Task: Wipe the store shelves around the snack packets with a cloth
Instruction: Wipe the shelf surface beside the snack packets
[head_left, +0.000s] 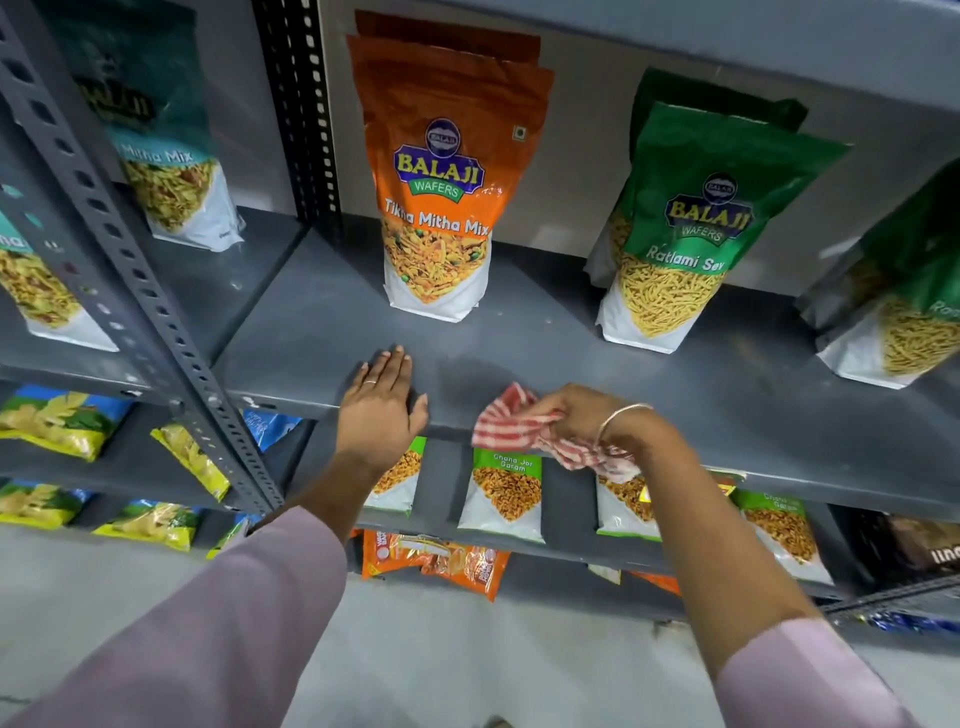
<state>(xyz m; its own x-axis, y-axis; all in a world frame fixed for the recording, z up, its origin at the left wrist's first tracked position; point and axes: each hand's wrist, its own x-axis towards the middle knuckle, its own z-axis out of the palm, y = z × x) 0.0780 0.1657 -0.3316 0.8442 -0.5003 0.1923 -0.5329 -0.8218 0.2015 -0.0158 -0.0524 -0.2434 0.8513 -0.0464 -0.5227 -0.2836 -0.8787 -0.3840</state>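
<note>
A grey metal shelf carries an upright orange Tikha Mitha Mix packet and, to its right, a green Ratlami Sev packet. My left hand lies flat with fingers spread on the shelf's front edge, below the orange packet. My right hand is closed on a red-and-white checked cloth at the shelf's front edge, between the two packets. Part of the cloth hangs below my wrist.
A perforated grey upright stands left of my left hand. Teal Mitha Mix packets fill the neighbouring bay. Another green packet stands at far right. Lower shelves hold Chana Jor Garam packets, yellow packets and orange packets.
</note>
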